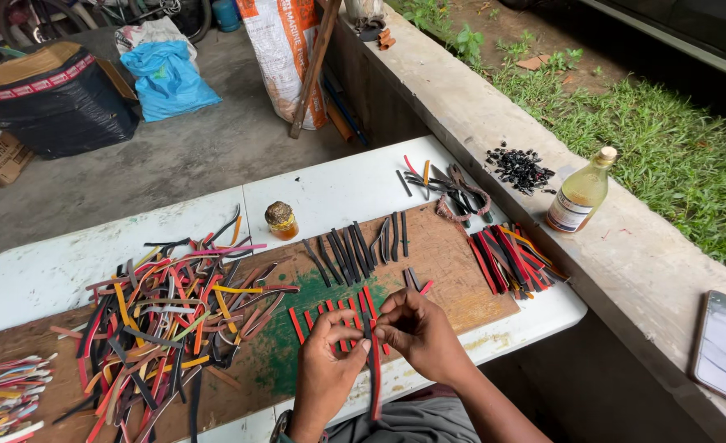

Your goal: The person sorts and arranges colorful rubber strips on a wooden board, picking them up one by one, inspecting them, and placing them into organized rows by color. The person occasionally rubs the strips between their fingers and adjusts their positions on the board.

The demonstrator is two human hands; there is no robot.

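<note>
Bare hands and forearms, seen from above

The left hand [327,358] and the right hand [416,332] wear no gloves and no rings that can be made out, and both forearms are bare down to the picture's lower edge, with no sleeve in view. Between the forearms shows a stretch of grey cloth, with a dark band just beside the left forearm, too cropped to tell apart.

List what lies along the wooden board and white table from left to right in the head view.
Pale strip bundle → big heap of mixed coloured strips → small amber jar → left hand and right hand, pinching a red-and-black strip → red and black strip pile → glass bottle on the ledge.
</note>
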